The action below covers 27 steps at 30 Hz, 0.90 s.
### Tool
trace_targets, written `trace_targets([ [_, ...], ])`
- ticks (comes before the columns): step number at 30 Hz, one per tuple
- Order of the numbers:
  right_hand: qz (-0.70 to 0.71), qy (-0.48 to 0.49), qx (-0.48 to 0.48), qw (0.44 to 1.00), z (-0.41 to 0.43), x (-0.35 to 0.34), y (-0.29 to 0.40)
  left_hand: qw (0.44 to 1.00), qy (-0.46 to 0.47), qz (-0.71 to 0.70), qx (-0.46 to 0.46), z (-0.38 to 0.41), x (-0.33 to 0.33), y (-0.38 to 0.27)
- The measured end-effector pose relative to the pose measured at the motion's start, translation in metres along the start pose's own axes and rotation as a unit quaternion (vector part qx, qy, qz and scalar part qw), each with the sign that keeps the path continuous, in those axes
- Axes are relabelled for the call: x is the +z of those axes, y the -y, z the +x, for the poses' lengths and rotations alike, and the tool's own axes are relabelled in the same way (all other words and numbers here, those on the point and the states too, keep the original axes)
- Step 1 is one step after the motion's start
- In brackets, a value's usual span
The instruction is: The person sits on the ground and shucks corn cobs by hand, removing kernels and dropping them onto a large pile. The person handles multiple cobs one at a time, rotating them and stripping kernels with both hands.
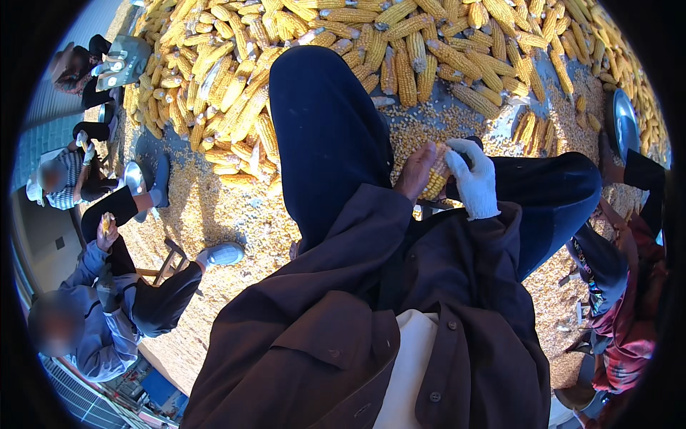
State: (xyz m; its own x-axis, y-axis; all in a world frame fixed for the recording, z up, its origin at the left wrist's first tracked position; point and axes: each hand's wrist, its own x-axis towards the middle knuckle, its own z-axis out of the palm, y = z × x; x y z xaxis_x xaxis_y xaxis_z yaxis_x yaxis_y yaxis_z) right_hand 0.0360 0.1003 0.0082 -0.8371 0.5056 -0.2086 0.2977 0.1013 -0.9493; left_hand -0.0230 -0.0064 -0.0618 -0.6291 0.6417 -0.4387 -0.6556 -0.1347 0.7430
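My bare left hand [416, 170] grips a partly shelled ear of corn [437, 179] above my lap. Yellow kernels still cover its lower part, while the upper part looks paler and stripped. A white knit glove covers my right hand [473, 174]; its thumb and fingers curl against the upper right side of the same ear. Loose kernels [423, 126] lie on the ground just past my hands. Between my knees and the far rim, a big heap of unshelled corn ears [343, 21] spreads across the view.
Several people sit around the heap, including one in a grey jacket [102, 343] at left holding an ear. A low wooden stool [169, 263] and a metal basin [134, 179] are on that side. Another metal basin [625, 123] stands at right. Kernels [257, 236] carpet the ground.
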Motion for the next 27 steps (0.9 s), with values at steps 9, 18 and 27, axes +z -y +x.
trace_targets([
  [9, 0.093, 0.067, 0.084, 0.990, 0.007, -0.015, -0.010, 0.997, -0.001, 0.055, -0.045, -0.007, -0.003, -0.007],
  [18, 0.128, 0.026, 0.075, 0.989, 0.010, -0.019, -0.025, 0.993, 0.028, 0.032, -0.108, -0.008, -0.002, -0.012],
  [27, 0.164, -0.045, 0.110, 0.979, 0.014, -0.021, -0.023, 0.994, 0.030, 0.009, -0.101, -0.010, 0.002, -0.018],
])
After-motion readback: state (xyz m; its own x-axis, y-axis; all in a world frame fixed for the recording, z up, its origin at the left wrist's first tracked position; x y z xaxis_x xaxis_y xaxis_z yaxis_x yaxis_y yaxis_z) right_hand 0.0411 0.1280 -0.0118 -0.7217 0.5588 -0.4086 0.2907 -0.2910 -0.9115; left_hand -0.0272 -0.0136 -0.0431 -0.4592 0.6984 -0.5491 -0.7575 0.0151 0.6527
